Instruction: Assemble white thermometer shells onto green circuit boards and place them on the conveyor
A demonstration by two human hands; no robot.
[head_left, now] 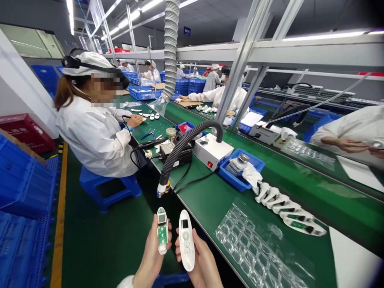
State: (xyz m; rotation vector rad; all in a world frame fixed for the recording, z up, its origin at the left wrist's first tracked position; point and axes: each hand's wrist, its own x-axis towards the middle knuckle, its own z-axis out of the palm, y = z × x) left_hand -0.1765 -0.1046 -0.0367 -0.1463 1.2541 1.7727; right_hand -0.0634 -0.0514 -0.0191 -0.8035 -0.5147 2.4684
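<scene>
My left hand [154, 250] is closed round a white shell with a green circuit board [162, 234] and a small grey screen showing in it. Beside it, my right hand [201, 256] grips a long white oval cover [186, 244], with a dark window near its top and round button shapes below. Both parts stand nearly upright, a small gap between them. Just above the circuit board part hangs the nozzle [162, 189] of a black corrugated hose [183, 145]. To the right, a row of white shells [285, 208], some showing green boards, lies on the green bench [201, 204].
Clear plastic trays [255, 248] lie on the bench at right. Behind them are a blue bin [258, 161] holding a glass jar and a white box [213, 150] with a red switch. A person [96, 128] sits at left; another person's hands [354, 145] show at far right.
</scene>
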